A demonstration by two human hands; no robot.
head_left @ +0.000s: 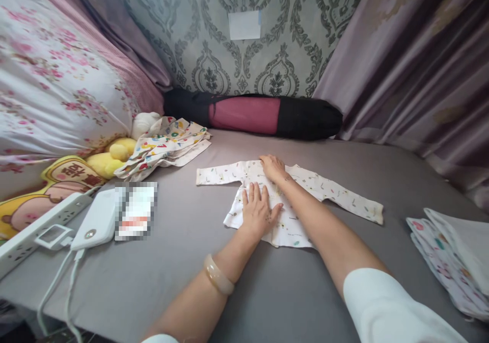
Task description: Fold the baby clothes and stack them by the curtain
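A small white long-sleeved shirt (pixel 292 233) with a scattered print lies spread on the grey sheet, its sleeves stretched out to both sides. My left hand (pixel 260 209) rests flat on the shirt's left front, fingers spread and pointing away from me; a pale bangle (pixel 218 275) circles that wrist. Farther up, my right hand (pixel 273 168) lies on the shirt near the neckline, its fingers extended and slightly bent over the fabric. The right forearm crosses over part of the shirt's body and hides it.
Left on the grey sheet (pixel 183 261) are a crumpled patterned cloth (pixel 162 147), yellow plush toys (pixel 107 159), a power strip (pixel 42 226), a white power bank (pixel 99 218) with cables and a blurred rectangular item (pixel 136 210). Folded clothes (pixel 451 266) lie right; a black-and-maroon long bag (pixel 244 114) lies behind.
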